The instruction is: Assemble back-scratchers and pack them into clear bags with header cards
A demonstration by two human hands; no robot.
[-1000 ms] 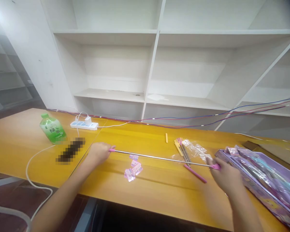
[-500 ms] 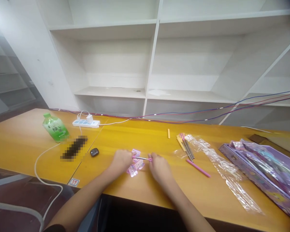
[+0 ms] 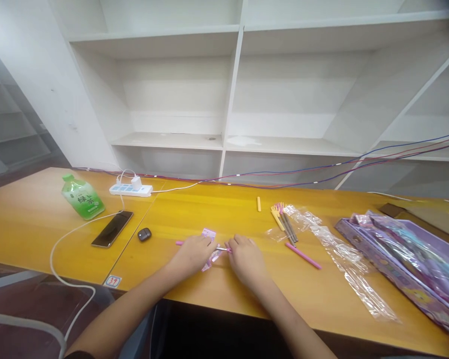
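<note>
Stretched between my two hands is a pink back scratcher (image 3: 222, 249) with a thin silver rod. My left hand (image 3: 195, 253) is closed around its pink handle, whose end sticks out to the left of the fingers. At the other end my right hand (image 3: 248, 259) pinches the pink tip; the shape of that tip is hidden by the fingers. Under and beside my left hand lie pink printed cards (image 3: 208, 233), partly covered. To the right, several back scratchers (image 3: 284, 222) with yellow and pink claw heads lie together near a loose pink tube (image 3: 303, 256).
A short yellow tube (image 3: 259, 204) lies farther back. Clear plastic wrappers (image 3: 344, 259) and a purple box (image 3: 396, 279) of packaged items are on the right. On the left are an earbud case (image 3: 144, 234), phone (image 3: 112, 229), green bottle (image 3: 83, 198) and power strip (image 3: 130, 190).
My left hand has slid right along the back scratcher, so less of the silver rod shows between my hands and the pink handle now shows on the left. The view has shifted slightly.
</note>
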